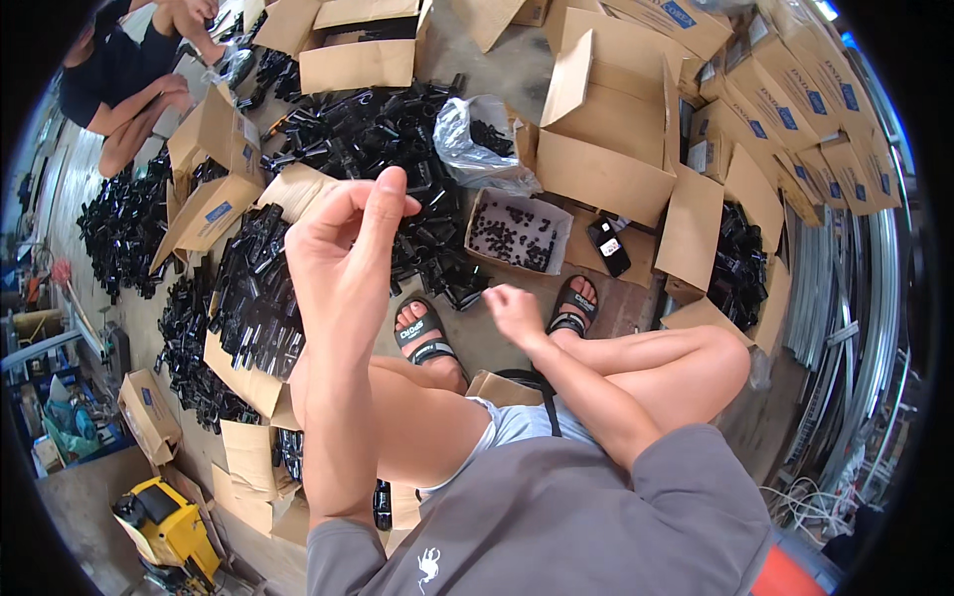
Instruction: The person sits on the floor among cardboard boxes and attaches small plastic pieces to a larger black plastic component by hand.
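Note:
My left hand (348, 233) is raised at the left, close to the camera, with its fingers curled and the thumb against the index finger. Whatever it may hold is hidden. Lower down, between my sandalled feet, my right hand (515, 312) is closed; what it may hold does not show. Just beyond the right hand sits a shallow open box (477, 238) of small black parts (522, 234). Behind my left hand lies a large heap of glossy black plastic parts (353, 129).
A clear plastic bag (467, 149) lines a box of black pieces. Right of it stand an open carton (616, 109) and a black phone-like device (608, 248). Stacked cartons (795, 99) and metal rails (855, 348) line the right side. Another person (129, 79) sits upper left; a yellow machine (174, 526) stands lower left.

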Demonstrator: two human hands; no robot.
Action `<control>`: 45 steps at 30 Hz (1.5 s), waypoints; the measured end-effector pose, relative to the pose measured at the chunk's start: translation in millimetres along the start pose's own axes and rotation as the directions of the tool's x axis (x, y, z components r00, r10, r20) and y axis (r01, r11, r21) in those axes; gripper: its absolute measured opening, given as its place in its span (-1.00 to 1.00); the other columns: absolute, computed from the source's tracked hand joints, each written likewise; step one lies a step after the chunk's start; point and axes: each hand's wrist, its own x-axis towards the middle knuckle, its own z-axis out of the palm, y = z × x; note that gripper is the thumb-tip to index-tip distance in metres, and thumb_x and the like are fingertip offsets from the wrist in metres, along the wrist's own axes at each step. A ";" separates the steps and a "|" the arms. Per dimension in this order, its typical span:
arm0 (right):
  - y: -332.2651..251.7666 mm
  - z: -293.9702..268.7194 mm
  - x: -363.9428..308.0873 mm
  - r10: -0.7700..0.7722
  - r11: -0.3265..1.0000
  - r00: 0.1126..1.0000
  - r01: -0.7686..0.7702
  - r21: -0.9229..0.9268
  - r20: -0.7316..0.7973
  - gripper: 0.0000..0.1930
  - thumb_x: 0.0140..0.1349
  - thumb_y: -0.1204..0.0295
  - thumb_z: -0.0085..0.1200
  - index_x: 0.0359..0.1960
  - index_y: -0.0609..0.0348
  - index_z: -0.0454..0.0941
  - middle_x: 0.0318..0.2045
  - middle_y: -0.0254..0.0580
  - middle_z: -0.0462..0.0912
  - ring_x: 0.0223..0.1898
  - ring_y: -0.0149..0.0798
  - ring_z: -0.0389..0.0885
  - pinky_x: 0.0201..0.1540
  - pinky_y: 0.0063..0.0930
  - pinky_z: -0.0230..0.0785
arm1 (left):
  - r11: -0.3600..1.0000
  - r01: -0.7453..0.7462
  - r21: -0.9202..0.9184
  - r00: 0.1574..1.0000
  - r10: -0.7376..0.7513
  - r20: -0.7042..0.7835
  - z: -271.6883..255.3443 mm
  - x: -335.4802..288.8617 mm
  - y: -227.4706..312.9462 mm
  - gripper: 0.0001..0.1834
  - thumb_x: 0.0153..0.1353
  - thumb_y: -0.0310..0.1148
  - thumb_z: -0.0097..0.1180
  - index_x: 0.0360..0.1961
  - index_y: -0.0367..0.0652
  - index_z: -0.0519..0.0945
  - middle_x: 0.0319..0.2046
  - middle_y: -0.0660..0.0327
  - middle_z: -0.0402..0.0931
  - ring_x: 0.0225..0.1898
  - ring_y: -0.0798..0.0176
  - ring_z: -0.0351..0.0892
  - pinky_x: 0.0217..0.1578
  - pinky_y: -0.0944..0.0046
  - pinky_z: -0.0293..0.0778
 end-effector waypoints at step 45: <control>-31.0 63.9 84.7 -0.399 0.612 0.852 0.523 -0.594 0.339 -0.60 0.12 0.31 0.32 -0.06 0.18 0.51 -0.10 -0.08 0.59 -0.04 -0.03 0.64 -0.06 -0.14 0.58 | 0.995 0.020 -0.096 1.000 -0.019 0.014 -29.2 7.1 0.0 -0.78 0.40 -0.36 0.24 -0.06 -0.30 0.68 -0.14 0.24 0.70 -0.12 0.46 0.60 -0.05 0.40 0.49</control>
